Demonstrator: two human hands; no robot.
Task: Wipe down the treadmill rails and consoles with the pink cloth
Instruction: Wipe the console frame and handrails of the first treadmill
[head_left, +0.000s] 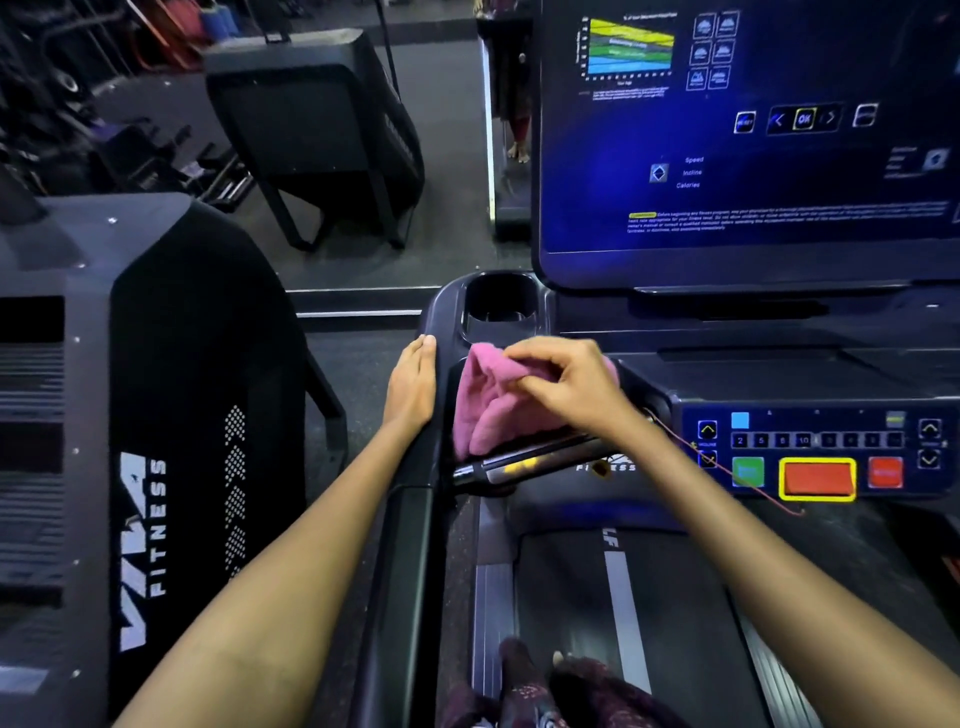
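Note:
The pink cloth (493, 400) lies bunched on the left corner of the treadmill console, just below the cup holder (501, 304). My right hand (566, 384) is closed on the cloth's upper right part and presses it to the console. My left hand (413, 387) rests flat along the outer side of the left rail (410, 561), fingers together, holding nothing. A metal grip bar (519, 462) sticks out just under the cloth. The console screen (753, 135) glows blue above.
The button panel (815, 452) with green, red and yellow-framed buttons sits to the right, a thin red cord (727, 473) hanging across it. The belt (613, 597) runs below. A neighbouring black machine (156, 415) marked "VIVA FITNESS" stands close on the left.

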